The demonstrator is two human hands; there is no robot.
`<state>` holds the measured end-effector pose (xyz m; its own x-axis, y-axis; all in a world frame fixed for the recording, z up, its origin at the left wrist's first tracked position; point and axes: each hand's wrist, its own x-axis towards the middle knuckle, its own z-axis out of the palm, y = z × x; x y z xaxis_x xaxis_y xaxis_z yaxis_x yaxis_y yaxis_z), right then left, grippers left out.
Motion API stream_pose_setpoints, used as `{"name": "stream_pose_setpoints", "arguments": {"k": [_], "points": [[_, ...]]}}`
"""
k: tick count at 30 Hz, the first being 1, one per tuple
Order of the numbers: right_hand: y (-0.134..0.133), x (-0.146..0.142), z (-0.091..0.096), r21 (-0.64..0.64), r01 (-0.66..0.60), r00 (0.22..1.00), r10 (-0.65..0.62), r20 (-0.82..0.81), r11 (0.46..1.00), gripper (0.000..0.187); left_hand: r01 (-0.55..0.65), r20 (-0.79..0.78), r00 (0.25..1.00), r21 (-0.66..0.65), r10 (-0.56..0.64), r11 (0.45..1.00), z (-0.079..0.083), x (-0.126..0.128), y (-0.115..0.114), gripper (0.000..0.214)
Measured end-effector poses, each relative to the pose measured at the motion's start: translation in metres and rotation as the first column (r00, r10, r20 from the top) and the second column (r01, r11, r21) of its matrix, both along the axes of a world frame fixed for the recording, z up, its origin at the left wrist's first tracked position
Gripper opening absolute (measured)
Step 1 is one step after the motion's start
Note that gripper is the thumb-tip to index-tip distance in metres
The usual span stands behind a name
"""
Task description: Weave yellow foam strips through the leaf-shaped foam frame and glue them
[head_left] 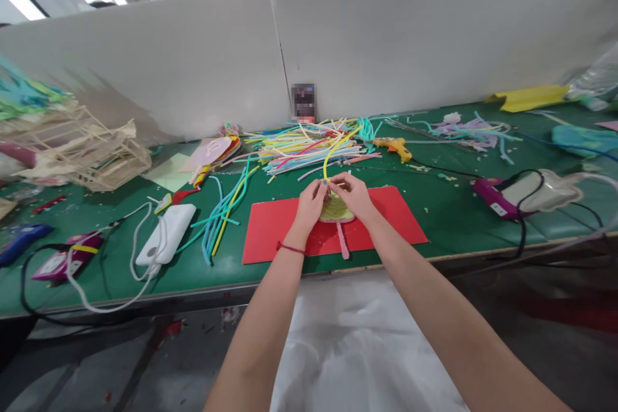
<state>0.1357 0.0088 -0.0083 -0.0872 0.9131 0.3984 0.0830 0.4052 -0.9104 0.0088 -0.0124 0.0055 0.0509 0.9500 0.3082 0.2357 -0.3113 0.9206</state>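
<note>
Both my hands meet over a small yellow fan-shaped piece with a pink handle. It lies on a red board near the table's front edge. A yellow strip rises in a curve from between my fingertips. My left hand pinches at its lower end, thumb and fingers pressed together. From the other side my right hand pinches at the same spot, its fingers bent over the top of the yellow piece. My fingers hide where strip and piece meet.
A pile of coloured strips lies behind the board. An orange glue gun trails a black cable to the right. At left are loose strips, a white power bank and a wooden frame. A partition closes the back.
</note>
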Motion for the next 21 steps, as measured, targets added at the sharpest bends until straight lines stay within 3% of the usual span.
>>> {"name": "stream_pose_setpoints", "arguments": {"k": [5, 15, 21], "points": [[0.0004, 0.0007, -0.0001, -0.005, -0.027, 0.999, 0.027, -0.035, 1.000, 0.025, 0.029, 0.044, 0.999, -0.002, -0.029, 1.000, 0.0012, 0.0002, -0.0005, 0.033], [0.0014, 0.0025, -0.0003, -0.100, -0.115, 0.990, 0.107, -0.089, 0.988, 0.027, 0.141, 0.280, 0.953, -0.071, -0.116, 0.988, -0.0002, -0.0001, 0.0020, 0.031], [0.0002, 0.0030, 0.0022, -0.114, -0.139, 0.986, 0.126, -0.111, 0.984, 0.026, 0.131, 0.270, 0.957, -0.091, -0.102, 0.987, -0.0023, 0.0006, 0.0028, 0.032]]}}
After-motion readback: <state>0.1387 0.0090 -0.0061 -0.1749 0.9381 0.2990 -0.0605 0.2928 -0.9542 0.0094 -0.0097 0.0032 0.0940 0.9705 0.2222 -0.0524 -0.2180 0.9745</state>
